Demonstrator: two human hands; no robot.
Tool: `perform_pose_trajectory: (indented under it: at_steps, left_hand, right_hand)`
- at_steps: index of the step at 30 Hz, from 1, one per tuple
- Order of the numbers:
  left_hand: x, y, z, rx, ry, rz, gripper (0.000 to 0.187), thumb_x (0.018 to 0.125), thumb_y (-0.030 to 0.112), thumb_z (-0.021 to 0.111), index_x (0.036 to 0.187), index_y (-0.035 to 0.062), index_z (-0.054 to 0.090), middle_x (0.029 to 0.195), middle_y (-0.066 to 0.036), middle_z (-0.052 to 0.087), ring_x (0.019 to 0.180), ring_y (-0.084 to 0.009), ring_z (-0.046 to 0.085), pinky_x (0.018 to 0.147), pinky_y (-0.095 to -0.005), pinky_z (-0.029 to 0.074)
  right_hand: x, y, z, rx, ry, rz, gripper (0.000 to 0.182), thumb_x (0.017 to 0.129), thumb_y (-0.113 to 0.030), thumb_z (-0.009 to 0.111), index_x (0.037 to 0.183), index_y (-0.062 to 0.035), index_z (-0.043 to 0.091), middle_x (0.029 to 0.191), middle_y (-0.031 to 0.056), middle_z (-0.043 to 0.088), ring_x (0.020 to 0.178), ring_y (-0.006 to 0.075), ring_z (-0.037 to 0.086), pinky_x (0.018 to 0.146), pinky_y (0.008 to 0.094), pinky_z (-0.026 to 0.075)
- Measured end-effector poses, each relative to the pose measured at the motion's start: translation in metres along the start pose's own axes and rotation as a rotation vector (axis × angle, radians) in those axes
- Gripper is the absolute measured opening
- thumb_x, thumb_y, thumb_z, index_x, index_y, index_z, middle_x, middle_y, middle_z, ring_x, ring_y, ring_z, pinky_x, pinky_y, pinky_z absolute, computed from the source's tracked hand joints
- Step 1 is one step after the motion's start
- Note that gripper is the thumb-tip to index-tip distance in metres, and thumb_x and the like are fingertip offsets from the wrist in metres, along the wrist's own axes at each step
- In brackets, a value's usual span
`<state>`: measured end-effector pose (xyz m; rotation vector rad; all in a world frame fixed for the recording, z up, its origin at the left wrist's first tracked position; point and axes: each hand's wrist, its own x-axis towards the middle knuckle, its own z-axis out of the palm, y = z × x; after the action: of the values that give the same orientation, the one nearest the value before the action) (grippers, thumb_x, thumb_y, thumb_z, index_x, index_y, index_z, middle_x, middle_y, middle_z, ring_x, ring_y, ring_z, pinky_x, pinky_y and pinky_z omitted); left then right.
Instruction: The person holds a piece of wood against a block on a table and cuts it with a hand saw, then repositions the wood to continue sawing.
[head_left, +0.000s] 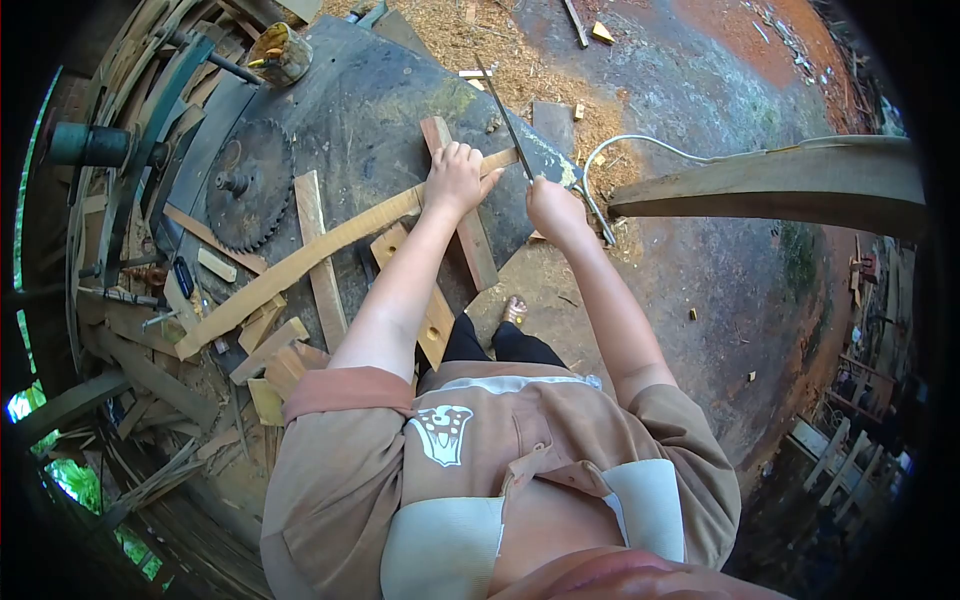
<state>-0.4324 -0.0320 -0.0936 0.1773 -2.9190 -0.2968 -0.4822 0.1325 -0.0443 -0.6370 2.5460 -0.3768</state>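
My left hand [458, 180] is closed over a long, curved wooden strip [300, 262], pressing it down where it crosses a short reddish board [470, 235]. The strip runs from lower left to upper right. In my right hand [556, 212] is the near end of a handsaw [505, 118]; its handle is hidden by my fingers. The long, narrow dark blade is seen nearly edge-on. It crosses the strip's far right end, to the right of my left hand, and points away from me.
A toothed circular saw blade [250, 185] lies on the dark worktable [370, 110] at left. A tub [280, 55] stands at its far edge. Loose boards [322, 260] and offcuts crowd the left side. A wooden beam [770, 185] juts in from the right; sawdust [450, 30] covers the ground beyond.
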Motion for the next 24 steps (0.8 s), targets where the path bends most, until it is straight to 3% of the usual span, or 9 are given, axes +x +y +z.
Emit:
perform_pose_trajectory:
  at_steps: [7, 13, 18, 24]
  left_hand:
    - [0.005, -0.002, -0.001, -0.007, 0.005, -0.007, 0.041, 0.079, 0.046, 0.053, 0.08, 0.0058, 0.056, 0.086, -0.009, 0.055, 0.092, -0.0245, 0.048, 0.086, -0.0385, 0.035]
    - [0.004, -0.001, -0.002, 0.015, -0.038, -0.003, 0.04, 0.079, 0.046, 0.054, 0.082, 0.0055, 0.058, 0.088, -0.009, 0.056, 0.094, -0.0247, 0.049, 0.086, -0.0386, 0.035]
    - [0.002, -0.002, 0.0, -0.001, 0.019, 0.007, 0.04, 0.08, 0.044, 0.054, 0.078, 0.0041, 0.055, 0.085, -0.011, 0.055, 0.092, -0.0268, 0.049, 0.086, -0.0393, 0.036]
    - [0.003, -0.001, 0.0, -0.002, 0.051, 0.009, 0.04, 0.08, 0.044, 0.054, 0.078, 0.0041, 0.055, 0.085, -0.011, 0.056, 0.092, -0.0271, 0.05, 0.086, -0.0394, 0.037]
  right_hand:
    - [0.019, -0.003, 0.009, 0.012, 0.095, -0.024, 0.03, 0.089, -0.026, 0.038, 0.085, -0.0004, 0.053, 0.079, 0.0234, 0.061, 0.077, 0.0392, 0.06, 0.069, 0.0473, 0.047]
    - [-0.026, 0.013, 0.027, 0.016, 0.119, 0.002, 0.022, 0.086, -0.019, 0.041, 0.085, -0.0018, 0.054, 0.077, 0.021, 0.062, 0.072, 0.0371, 0.061, 0.065, 0.0468, 0.048]
    - [-0.087, 0.034, 0.025, 0.012, 0.046, 0.01, 0.021, 0.086, -0.021, 0.042, 0.085, -0.0016, 0.052, 0.075, 0.022, 0.061, 0.072, 0.039, 0.06, 0.064, 0.0488, 0.046]
    - [-0.086, 0.021, 0.001, -0.029, -0.05, 0.043, 0.025, 0.087, -0.022, 0.041, 0.087, -0.0004, 0.052, 0.08, 0.0215, 0.061, 0.077, 0.0379, 0.06, 0.068, 0.0486, 0.045]
